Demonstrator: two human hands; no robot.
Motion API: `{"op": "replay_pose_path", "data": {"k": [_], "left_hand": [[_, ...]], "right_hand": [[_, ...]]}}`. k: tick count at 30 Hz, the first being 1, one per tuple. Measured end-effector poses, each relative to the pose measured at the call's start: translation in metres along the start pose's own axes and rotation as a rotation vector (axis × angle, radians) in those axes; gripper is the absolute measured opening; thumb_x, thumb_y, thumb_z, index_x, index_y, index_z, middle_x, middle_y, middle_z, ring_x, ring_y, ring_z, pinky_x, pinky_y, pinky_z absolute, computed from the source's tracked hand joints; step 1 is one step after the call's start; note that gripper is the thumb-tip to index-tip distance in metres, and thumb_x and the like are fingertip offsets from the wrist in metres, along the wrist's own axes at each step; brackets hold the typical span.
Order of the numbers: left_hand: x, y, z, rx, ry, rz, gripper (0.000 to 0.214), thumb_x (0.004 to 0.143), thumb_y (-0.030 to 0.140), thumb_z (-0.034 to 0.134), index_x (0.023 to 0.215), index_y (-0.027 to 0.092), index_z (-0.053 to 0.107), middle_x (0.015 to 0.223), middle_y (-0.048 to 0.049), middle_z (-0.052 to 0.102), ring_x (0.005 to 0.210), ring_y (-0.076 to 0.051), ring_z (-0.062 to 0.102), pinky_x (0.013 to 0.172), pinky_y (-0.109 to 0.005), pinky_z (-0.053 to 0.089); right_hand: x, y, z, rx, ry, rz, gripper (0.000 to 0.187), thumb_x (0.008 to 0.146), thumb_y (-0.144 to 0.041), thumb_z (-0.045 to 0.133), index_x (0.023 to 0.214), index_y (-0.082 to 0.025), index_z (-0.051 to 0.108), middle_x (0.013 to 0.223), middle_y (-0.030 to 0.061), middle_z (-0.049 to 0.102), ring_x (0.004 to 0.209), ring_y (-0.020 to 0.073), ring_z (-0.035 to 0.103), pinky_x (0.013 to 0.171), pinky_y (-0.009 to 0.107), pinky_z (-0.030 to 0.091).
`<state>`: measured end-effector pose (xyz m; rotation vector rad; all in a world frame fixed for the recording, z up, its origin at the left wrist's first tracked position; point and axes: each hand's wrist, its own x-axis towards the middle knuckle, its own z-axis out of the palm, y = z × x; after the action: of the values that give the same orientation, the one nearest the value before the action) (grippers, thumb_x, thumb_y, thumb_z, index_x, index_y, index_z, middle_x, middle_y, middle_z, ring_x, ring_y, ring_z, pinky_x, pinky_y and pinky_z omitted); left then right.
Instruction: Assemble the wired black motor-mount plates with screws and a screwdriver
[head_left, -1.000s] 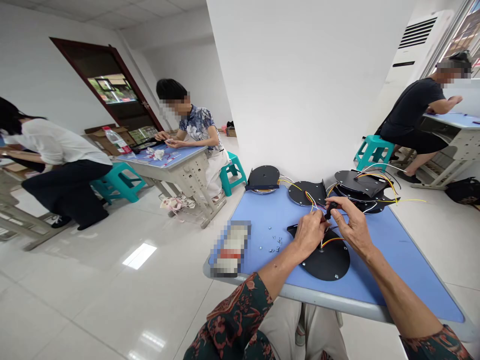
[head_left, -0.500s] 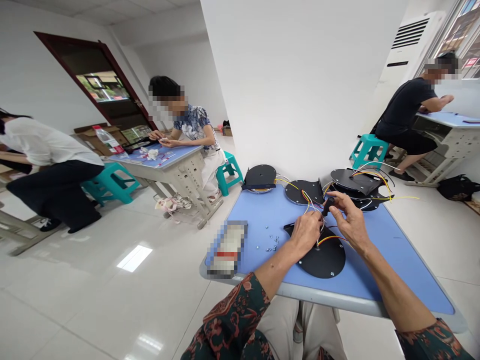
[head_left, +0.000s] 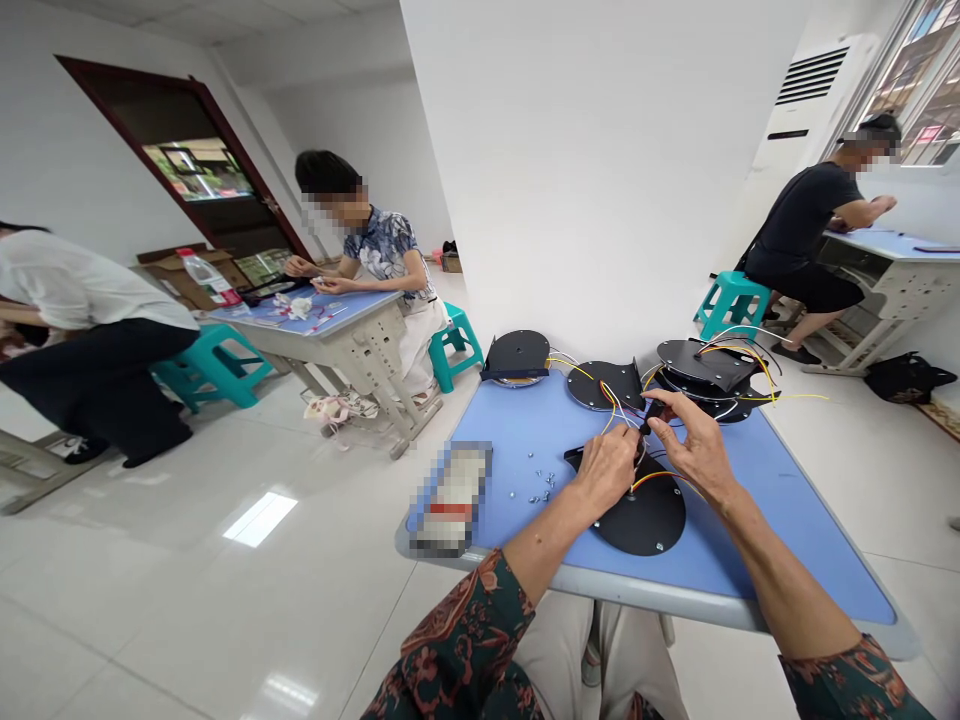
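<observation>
A black round plate (head_left: 643,522) with a raised bracket edge lies near the table's front, with red, yellow and white wires coming out of its middle. Above its far side, my right hand (head_left: 696,445) grips the black handle of a screwdriver (head_left: 654,411) between thumb and fingers. The tool leans, and its tip is hidden by my left hand. My left hand (head_left: 607,467) rests over the plate's bracket side, fingers closed around the lower end of the screwdriver; what they pinch is hidden. Small loose screws (head_left: 541,490) lie on the table left of the plate.
More black round plates with wires stand along the back of the blue table (head_left: 780,530): one at the left (head_left: 517,355), one in the middle (head_left: 600,386), a stack at the right (head_left: 709,368). A blurred-out object (head_left: 452,497) lies at the left edge. Other people sit at nearby tables.
The whole view has shifted slightly to the left. Both hands keep nearly the same place over the plate, with the screwdriver still in my right hand.
</observation>
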<state>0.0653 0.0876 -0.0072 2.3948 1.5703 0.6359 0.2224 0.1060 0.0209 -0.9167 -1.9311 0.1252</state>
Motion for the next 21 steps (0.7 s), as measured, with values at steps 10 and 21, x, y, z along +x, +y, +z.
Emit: {"op": "replay_pose_path", "data": {"k": [10, 21], "left_hand": [[0.003, 0.001, 0.002, 0.016, 0.010, -0.009, 0.023, 0.098, 0.013, 0.048, 0.120, 0.013, 0.055, 0.113, -0.0159, 0.070, 0.099, -0.031, 0.070, 0.085, -0.041, 0.056], [0.000, 0.004, 0.002, 0.119, 0.022, 0.012, 0.027, 0.101, 0.013, 0.041, 0.125, 0.016, 0.052, 0.115, -0.0113, 0.069, 0.100, -0.026, 0.071, 0.084, -0.038, 0.057]], "right_hand": [[-0.001, 0.005, 0.002, 0.004, -0.001, -0.005, 0.035, 0.098, -0.045, 0.056, 0.124, -0.024, 0.065, 0.100, 0.0068, 0.072, 0.075, 0.0201, 0.065, 0.076, 0.035, 0.056], [-0.004, 0.022, 0.011, 0.310, 0.159, 0.212, 0.035, 0.091, -0.038, 0.066, 0.123, -0.024, 0.068, 0.097, 0.0047, 0.073, 0.084, 0.0209, 0.070, 0.083, 0.039, 0.059]]}}
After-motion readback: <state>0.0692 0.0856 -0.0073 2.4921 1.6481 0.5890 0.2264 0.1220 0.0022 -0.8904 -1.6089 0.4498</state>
